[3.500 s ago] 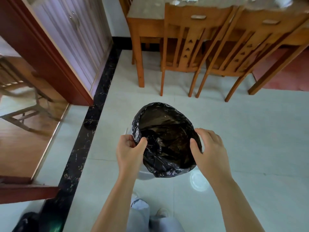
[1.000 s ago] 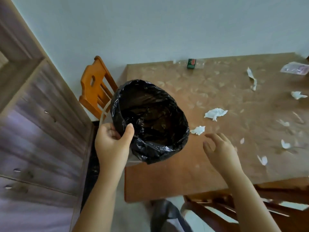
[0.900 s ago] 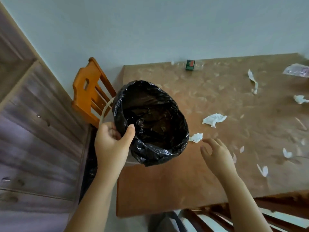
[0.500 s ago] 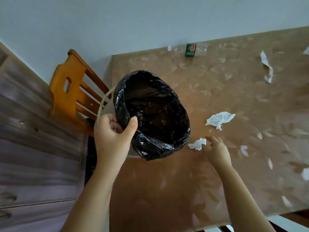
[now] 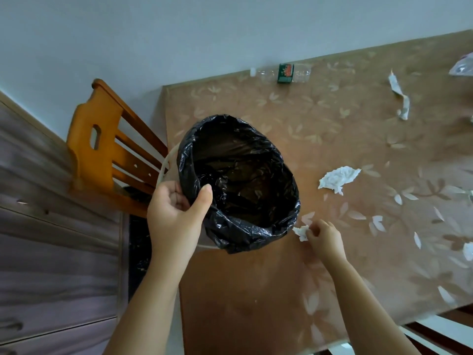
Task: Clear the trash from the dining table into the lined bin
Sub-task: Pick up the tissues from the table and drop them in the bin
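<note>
My left hand point(image 5: 176, 216) grips the rim of a white bin lined with a black bag point(image 5: 240, 180), holding it up over the left edge of the dining table point(image 5: 256, 298). My right hand point(image 5: 323, 239) pinches a small crumpled white tissue point(image 5: 302, 232) on the table just right of the bin. A larger crumpled tissue point(image 5: 337, 176) lies further back. A twisted paper strip point(image 5: 399, 98), an empty clear bottle with a green label point(image 5: 285, 73) and several small white scraps are scattered over the brown leaf-patterned cloth.
An orange wooden chair point(image 5: 102, 139) stands at the table's left end against the white wall. A purple-grey cabinet point(image 5: 51, 239) fills the left side. A clear plastic wrapper point(image 5: 463, 66) lies at the far right edge. Another chair's dark frame point(image 5: 435, 331) shows below the table's near edge.
I lifted the bin from the floor up to the table. My right hand let go of the rim, reached down to the table and closed its fingers on the small tissue.
</note>
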A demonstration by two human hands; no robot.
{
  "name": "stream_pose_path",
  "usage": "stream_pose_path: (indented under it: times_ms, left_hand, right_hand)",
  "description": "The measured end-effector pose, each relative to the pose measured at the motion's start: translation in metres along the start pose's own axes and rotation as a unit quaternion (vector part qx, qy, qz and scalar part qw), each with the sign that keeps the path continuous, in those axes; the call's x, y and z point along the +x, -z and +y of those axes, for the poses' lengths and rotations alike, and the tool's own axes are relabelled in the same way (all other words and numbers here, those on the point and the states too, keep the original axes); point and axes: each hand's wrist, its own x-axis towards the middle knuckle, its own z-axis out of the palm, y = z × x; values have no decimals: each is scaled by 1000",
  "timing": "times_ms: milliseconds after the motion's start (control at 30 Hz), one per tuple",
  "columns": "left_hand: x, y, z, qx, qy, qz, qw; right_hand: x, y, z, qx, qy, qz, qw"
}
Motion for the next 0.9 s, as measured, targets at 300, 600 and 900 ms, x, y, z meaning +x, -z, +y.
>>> stream_pose_path:
  times_ms: [300, 600, 900]
  left_hand:
    - [-5, 29, -6, 3, -11, 7, 1000]
    - [-11, 42, -1, 21, -41, -16, 999]
    - [-18, 37, 7, 25, -56, -42, 997]
  right_hand:
    - [-49, 22, -27, 85, 4, 123, 989]
    - [-91, 66, -104, 206, 94, 208, 952]
    - [-111, 65, -150, 201, 201, 134, 949]
